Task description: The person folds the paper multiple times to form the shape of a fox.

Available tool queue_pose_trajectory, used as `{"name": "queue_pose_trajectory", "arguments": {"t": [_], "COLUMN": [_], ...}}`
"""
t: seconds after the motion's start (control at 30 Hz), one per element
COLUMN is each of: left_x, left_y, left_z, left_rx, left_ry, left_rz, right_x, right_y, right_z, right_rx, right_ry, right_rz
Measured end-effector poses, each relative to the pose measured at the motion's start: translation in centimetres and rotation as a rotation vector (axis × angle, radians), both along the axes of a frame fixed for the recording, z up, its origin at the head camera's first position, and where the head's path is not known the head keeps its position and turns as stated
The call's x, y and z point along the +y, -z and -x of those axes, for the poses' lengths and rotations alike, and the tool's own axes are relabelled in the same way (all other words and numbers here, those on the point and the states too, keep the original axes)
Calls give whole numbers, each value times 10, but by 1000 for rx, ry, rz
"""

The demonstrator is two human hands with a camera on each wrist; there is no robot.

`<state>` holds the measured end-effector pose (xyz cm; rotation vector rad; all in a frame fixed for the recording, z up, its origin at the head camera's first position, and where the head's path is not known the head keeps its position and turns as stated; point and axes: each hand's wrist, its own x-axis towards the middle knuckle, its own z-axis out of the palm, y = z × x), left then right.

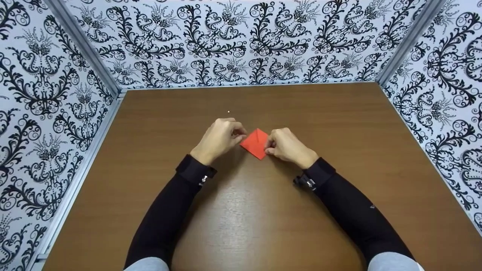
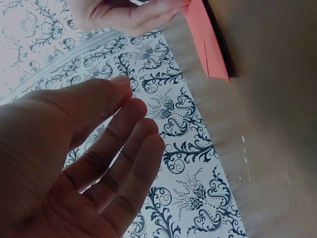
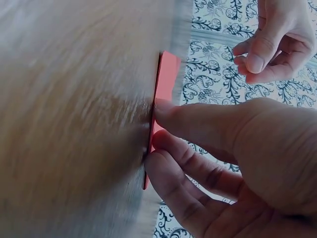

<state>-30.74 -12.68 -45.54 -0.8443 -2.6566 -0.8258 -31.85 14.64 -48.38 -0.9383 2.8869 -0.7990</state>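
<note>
A small folded red paper (image 1: 255,145) lies on the brown table, turned like a diamond, with a crease line near its far corner. My right hand (image 1: 289,147) pinches its right corner; in the right wrist view the thumb and fingertips (image 3: 166,113) are at the paper's edge. My left hand (image 1: 221,136) hovers just off the left corner. In the left wrist view that hand's fingers (image 2: 148,158) are loosely bent, with nothing between them and the thumb. From the side the paper (image 2: 204,44) appears as a thin layered piece.
The brown wooden table (image 1: 241,210) stretches around both hands. Behind it stands a wall (image 1: 226,41) with black floral patterns on white, and similar panels flank both sides. Grey metal posts (image 1: 84,45) mark the corners. A tiny white speck (image 1: 228,111) shows beyond the left hand.
</note>
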Motion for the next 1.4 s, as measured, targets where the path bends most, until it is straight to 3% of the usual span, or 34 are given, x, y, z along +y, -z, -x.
{"name": "queue_pose_trajectory", "arguments": {"t": [0.13, 0.4, 0.6, 1.1, 1.4], "left_x": [7, 27, 38, 46, 46], "left_y": [6, 29, 38, 35, 35], "left_z": [0, -3, -1, 0, 5], "left_rx": [-28, -116, -180, -210, -197], "left_ry": [15, 63, 90, 79, 103], "left_rz": [15, 115, 151, 152, 150], "right_x": [0, 0, -1, 0, -1], "right_y": [0, -1, 0, 2, -2], "right_z": [1, 2, 2, 3, 2], "right_rx": [-10, -9, -25, -6, -3], "right_ry": [4, 1, 13, 10, -10], "right_rz": [3, -12, -21, -27, -12]}}
